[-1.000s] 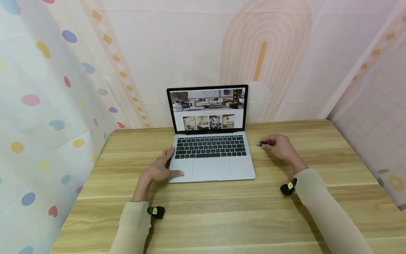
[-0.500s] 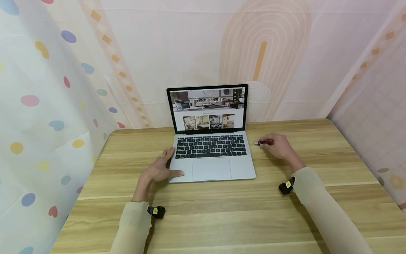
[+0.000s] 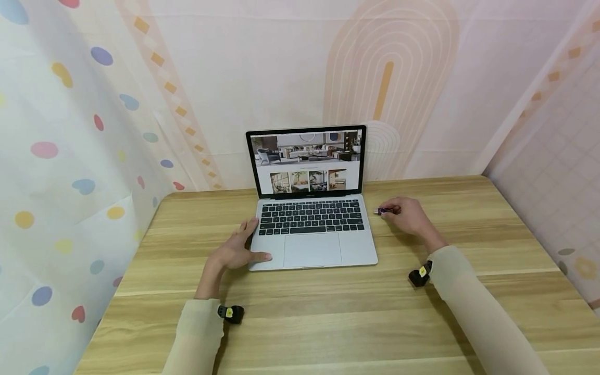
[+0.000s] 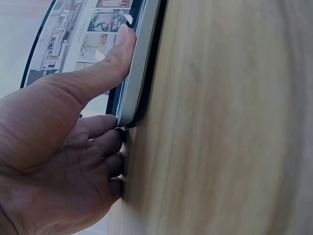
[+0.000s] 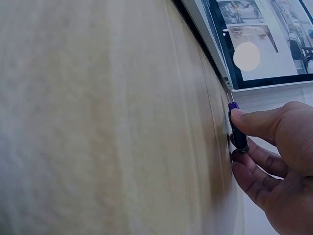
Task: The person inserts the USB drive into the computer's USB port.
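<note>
A silver laptop (image 3: 313, 250) stands open on the wooden table, its screen lit with a page of furniture pictures. My left hand (image 3: 234, 251) braces its left front corner: the straight thumb lies on the palm rest, and the other fingers reach along the left edge. In the left wrist view the fingertips (image 4: 115, 164) meet the table beside the laptop's side. Right of the keyboard, my right hand (image 3: 410, 216) pinches a small dark USB flash drive (image 5: 238, 132) between thumb and fingers. Its metal plug points left at the laptop's right side, a small gap apart.
The wooden table (image 3: 300, 323) extends in front of and around the laptop. A patterned curtain (image 3: 281, 62) hangs right behind it, with more cloth at the left and right. A small black camera is strapped at each wrist.
My right hand has moved slightly left with the flash drive, closer to the laptop's right edge. The left hand and the laptop have stayed put.
</note>
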Demonstrator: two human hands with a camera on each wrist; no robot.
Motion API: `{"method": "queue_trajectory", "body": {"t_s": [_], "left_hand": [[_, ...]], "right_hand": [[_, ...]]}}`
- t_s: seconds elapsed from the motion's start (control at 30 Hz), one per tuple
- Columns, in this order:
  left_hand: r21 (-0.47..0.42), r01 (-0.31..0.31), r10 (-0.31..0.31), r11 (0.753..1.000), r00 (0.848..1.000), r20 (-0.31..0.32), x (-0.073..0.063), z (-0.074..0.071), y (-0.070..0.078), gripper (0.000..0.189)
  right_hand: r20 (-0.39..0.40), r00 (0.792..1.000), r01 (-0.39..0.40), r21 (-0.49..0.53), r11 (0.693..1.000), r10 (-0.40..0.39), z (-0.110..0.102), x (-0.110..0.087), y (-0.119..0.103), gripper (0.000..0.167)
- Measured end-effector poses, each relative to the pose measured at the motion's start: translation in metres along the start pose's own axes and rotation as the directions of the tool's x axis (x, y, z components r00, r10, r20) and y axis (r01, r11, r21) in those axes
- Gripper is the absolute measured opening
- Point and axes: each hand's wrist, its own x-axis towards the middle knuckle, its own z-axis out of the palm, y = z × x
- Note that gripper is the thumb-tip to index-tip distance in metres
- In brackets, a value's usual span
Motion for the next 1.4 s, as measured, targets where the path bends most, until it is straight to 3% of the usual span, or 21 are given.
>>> {"method": "queue_trajectory", "body": {"t_s": [1.4], "left_hand": [[-0.005, 0.005, -0.005, 1.0, 1.0, -0.004, 0.0, 0.001, 0.0, 0.117]], "right_hand": [[0.006, 1.0, -0.001, 0.001, 1.0, 0.001, 0.009, 0.015, -0.007, 0.025]]}}
